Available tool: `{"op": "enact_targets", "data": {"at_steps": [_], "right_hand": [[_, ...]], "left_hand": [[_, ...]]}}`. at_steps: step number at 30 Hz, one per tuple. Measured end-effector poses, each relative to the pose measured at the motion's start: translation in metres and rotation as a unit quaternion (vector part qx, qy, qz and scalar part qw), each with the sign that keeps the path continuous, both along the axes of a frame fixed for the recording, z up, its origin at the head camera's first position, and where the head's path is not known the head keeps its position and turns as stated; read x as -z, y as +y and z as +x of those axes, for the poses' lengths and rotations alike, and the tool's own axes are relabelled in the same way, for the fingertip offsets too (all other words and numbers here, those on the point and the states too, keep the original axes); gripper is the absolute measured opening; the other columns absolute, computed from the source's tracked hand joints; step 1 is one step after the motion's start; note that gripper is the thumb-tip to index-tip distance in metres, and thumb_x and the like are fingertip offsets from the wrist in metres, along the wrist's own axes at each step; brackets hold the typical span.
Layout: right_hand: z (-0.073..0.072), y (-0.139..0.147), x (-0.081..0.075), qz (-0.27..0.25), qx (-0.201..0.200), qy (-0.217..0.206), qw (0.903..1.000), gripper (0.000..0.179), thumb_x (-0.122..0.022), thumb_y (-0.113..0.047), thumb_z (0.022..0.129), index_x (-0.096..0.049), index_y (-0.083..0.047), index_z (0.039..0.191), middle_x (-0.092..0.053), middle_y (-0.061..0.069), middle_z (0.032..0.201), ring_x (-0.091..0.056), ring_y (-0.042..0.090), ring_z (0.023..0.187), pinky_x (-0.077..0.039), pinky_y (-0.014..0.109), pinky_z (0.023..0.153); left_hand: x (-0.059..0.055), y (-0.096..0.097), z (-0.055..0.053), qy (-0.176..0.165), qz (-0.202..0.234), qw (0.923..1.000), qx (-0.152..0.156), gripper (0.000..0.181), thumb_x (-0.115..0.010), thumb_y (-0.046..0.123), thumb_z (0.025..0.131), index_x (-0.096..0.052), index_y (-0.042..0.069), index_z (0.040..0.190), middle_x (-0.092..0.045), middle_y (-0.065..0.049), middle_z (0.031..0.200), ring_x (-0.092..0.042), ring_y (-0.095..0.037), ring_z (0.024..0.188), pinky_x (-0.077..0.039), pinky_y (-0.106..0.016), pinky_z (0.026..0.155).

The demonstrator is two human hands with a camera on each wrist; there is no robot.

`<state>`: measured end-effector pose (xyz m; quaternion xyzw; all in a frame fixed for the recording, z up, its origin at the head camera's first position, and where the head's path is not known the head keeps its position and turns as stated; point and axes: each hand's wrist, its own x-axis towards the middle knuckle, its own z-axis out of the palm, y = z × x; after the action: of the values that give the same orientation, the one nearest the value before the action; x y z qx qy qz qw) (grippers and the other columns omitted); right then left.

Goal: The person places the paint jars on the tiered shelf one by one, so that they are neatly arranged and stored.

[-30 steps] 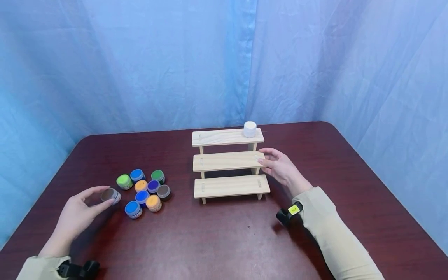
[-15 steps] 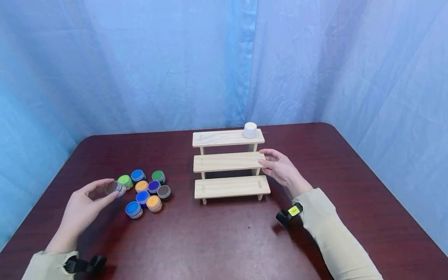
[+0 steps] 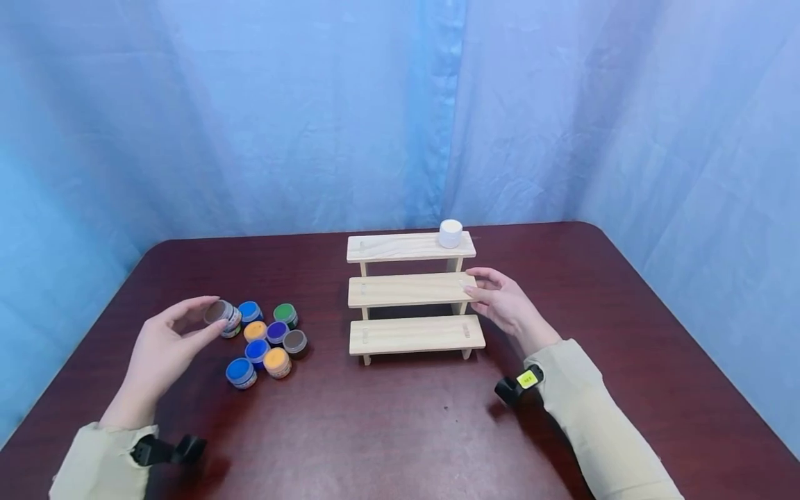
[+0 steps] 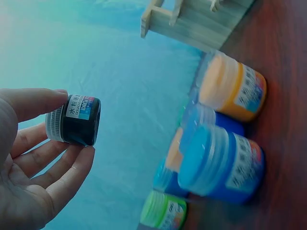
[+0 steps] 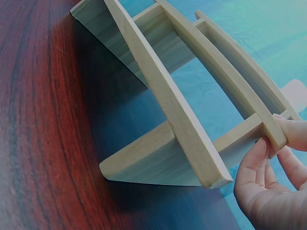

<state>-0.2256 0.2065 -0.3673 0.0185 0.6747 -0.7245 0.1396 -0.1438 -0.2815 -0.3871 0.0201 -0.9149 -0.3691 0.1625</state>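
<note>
My left hand (image 3: 164,347) holds a small paint jar (image 3: 219,314) with a dark brown top between thumb and fingers. In the left wrist view, that jar (image 4: 81,120) is tipped sideways, its printed label facing the camera, well off the tabletop. A three-tier wooden display stand (image 3: 406,290) stands mid-table. The thumb and fingers of my right hand (image 3: 509,309) pinch the right end of its middle shelf, as the right wrist view shows around the board's end (image 5: 276,136). On the top shelf's right end sits a white jar (image 3: 450,234).
Several paint jars cluster left of the stand, including a green one (image 3: 285,314), an orange one (image 3: 277,362) and a blue one (image 3: 240,373). A light green jar (image 4: 163,211) is hidden behind the held jar in the head view. Blue curtains (image 3: 300,118) hang behind the table.
My left hand has carried the dark jar up and to the right, over the light green jar's spot. The right hand keeps its grip on the middle shelf.
</note>
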Motion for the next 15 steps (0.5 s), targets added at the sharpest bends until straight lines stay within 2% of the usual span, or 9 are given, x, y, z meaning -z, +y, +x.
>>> {"op": "enact_targets", "data": {"at_steps": [2,3,4,6,7,9,10,12,15], "right_hand": [[0.0,0.001,0.0,-0.002,0.001,0.0,1.0,0.031,-0.053,-0.003,0.092,-0.046,-0.01,0.121,-0.055,-0.009,0.085,-0.056,0.003,0.076,-0.048,0.018,0.071],[0.0,0.001,0.0,-0.003,0.001,0.001,1.0,0.03,-0.053,-0.003,0.092,-0.047,-0.012,0.119,-0.055,-0.009,0.085,-0.056,0.003,0.076,-0.048,0.018,0.071],[0.0,0.001,0.0,-0.005,0.001,0.002,1.0,0.029,-0.053,-0.003,0.092,-0.047,-0.012,0.119,-0.055,-0.009,0.085,-0.056,0.003,0.075,-0.048,0.018,0.071],[-0.001,0.002,0.0,-0.007,0.001,0.003,1.0,0.028,-0.053,-0.003,0.092,-0.048,-0.014,0.117,-0.055,-0.009,0.084,-0.056,0.003,0.075,-0.048,0.019,0.071],[-0.001,0.002,0.0,-0.009,0.001,0.003,1.0,0.028,-0.053,-0.003,0.092,-0.048,-0.013,0.117,-0.055,-0.008,0.084,-0.056,0.003,0.075,-0.048,0.019,0.071],[-0.001,0.002,-0.001,-0.01,0.001,0.003,0.9999,0.029,-0.054,-0.003,0.092,-0.047,-0.012,0.119,-0.055,-0.008,0.085,-0.057,0.004,0.076,-0.048,0.019,0.071],[-0.001,0.003,-0.001,-0.011,0.001,0.003,0.9999,0.03,-0.054,-0.003,0.092,-0.047,-0.012,0.12,-0.055,-0.008,0.085,-0.057,0.004,0.076,-0.048,0.019,0.071],[-0.001,0.003,0.0,-0.015,0.0,0.003,0.9999,0.029,-0.053,-0.002,0.092,-0.047,-0.013,0.118,-0.056,-0.008,0.085,-0.057,0.004,0.076,-0.048,0.019,0.071],[0.0,0.002,0.0,-0.019,0.0,0.004,0.9998,0.028,-0.053,-0.001,0.091,-0.048,-0.014,0.116,-0.056,-0.008,0.086,-0.058,0.004,0.075,-0.048,0.019,0.07]], "left_hand": [[-0.007,0.008,0.0,0.013,0.001,0.9999,0.003,0.048,-0.067,0.039,0.083,-0.057,0.023,0.127,-0.063,-0.002,0.119,-0.052,0.009,0.096,-0.043,0.001,0.07],[-0.01,0.01,-0.002,0.009,0.006,0.9999,0.004,0.048,-0.067,0.039,0.083,-0.056,0.023,0.127,-0.062,-0.005,0.121,-0.053,0.005,0.099,-0.043,0.001,0.072],[-0.008,0.01,-0.007,0.011,0.008,0.9999,0.004,0.048,-0.067,0.038,0.083,-0.056,0.023,0.128,-0.061,-0.006,0.122,-0.054,0.004,0.1,-0.043,0.0,0.073],[0.01,0.001,-0.023,0.035,0.009,0.9993,0.005,0.048,-0.067,0.044,0.081,-0.056,0.031,0.127,-0.062,0.002,0.121,-0.054,0.009,0.098,-0.044,0.0,0.073],[0.006,0.005,-0.024,0.035,0.016,0.9992,0.009,0.048,-0.068,0.042,0.081,-0.056,0.03,0.126,-0.062,0.001,0.122,-0.055,0.006,0.1,-0.045,-0.001,0.073],[0.019,0.0,-0.038,0.045,0.03,0.9985,0.012,0.048,-0.07,0.042,0.079,-0.057,0.035,0.125,-0.062,0.007,0.121,-0.057,-0.001,0.105,-0.046,-0.002,0.074],[0.016,0.003,-0.04,0.045,0.031,0.9983,0.016,0.048,-0.069,0.043,0.08,-0.056,0.034,0.125,-0.061,0.007,0.122,-0.057,-0.001,0.105,-0.047,-0.003,0.074],[-0.006,0.022,-0.032,0.034,0.044,0.9981,0.027,0.047,-0.069,0.04,0.081,-0.057,0.029,0.125,-0.061,0.001,0.123,-0.057,-0.003,0.105,-0.047,-0.003,0.074],[-0.043,0.051,-0.016,0.028,0.067,0.9958,0.055,0.046,-0.067,0.035,0.084,-0.058,0.018,0.126,-0.06,-0.009,0.123,-0.055,0.004,0.101,-0.046,-0.002,0.074]]}}
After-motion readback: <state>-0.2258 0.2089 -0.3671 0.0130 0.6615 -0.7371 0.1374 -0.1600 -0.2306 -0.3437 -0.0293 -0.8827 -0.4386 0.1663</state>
